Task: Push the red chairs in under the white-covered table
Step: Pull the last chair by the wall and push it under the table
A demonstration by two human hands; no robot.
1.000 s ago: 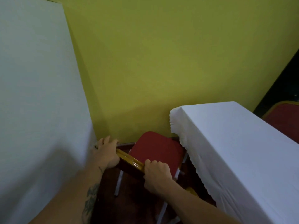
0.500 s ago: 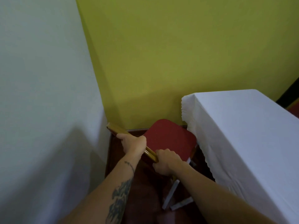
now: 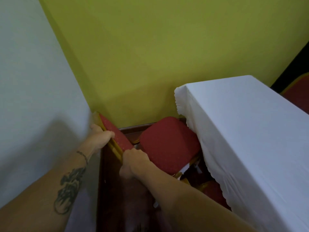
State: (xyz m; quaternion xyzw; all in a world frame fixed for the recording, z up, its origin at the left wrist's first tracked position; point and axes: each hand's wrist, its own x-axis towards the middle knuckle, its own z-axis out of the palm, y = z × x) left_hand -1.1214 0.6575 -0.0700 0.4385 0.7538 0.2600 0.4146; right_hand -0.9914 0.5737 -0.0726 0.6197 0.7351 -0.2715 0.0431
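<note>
A red chair with a gold frame stands in the corner, its seat (image 3: 168,144) partly tucked under the edge of the white-covered table (image 3: 247,131). Both of my hands grip the top of its red backrest (image 3: 115,136). My left hand (image 3: 100,138) holds the far end near the white wall. At the near end, my right hand (image 3: 133,159) clasps the gold rail. The chair's legs are mostly hidden. Another red seat (image 3: 214,193) shows below the tablecloth's scalloped hem.
A white wall (image 3: 33,81) stands close on the left and a yellow-green wall (image 3: 150,56) lies straight ahead. Dark red-brown floor (image 3: 120,198) forms a narrow strip between wall and table. Part of another red chair (image 3: 299,94) shows at far right behind the table.
The chair has shifted right, with its seat now closer under the tablecloth. Its backrest has turned so the red padding shows, and both hands have stayed gripped on it.
</note>
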